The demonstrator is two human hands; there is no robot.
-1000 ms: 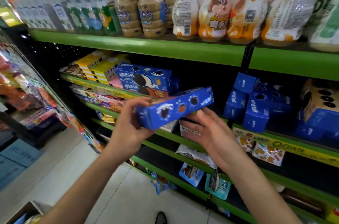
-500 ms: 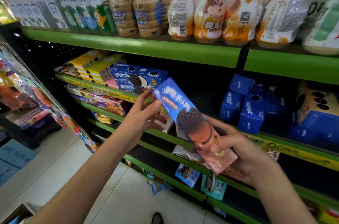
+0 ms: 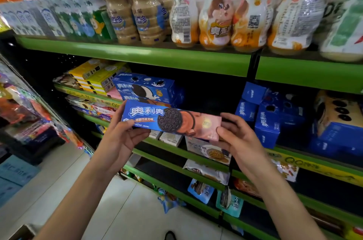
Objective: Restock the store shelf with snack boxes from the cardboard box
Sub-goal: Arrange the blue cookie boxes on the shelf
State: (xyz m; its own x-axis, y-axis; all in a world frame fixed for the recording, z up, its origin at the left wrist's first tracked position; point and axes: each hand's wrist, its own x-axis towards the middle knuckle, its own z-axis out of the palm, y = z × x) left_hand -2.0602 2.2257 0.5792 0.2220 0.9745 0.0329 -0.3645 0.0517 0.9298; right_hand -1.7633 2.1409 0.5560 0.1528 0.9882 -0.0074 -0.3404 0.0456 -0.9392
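Head view: a long blue-and-pink snack box [image 3: 171, 121] is held level in mid-air in front of the second shelf [image 3: 137, 59], face toward the camera, with each end grasped by one hand; the left hand [image 3: 121, 135] has its grip curled round the blue end, thumb on the front, and the right hand [image 3: 238, 137] has its grip pinched on the pink end. No contact with any shelf is made yet. Risk judged: the box is carried by its ends only, so a slip at either end could let it drop to the floor [image 3: 137, 210]; if it is pushed in carelessly, the stacked blue cookie boxes [image 3: 145, 88] just behind could be knocked or shoved back, and the loose upright blue boxes [image 3: 263, 120] to the right look easily toppled. Writing read: Chinese Oreo lettering "奥利奥" and an embossed "OREO" cookie on the held box, with a red flavour line beneath that looks like chocolate flavour; the same brand is seen on the stacked boxes. "QQ" is read on the yellow shelf strip [image 3: 306, 163]. Bottled drinks [image 3: 216, 14] overhead carry labels too blurred to read.
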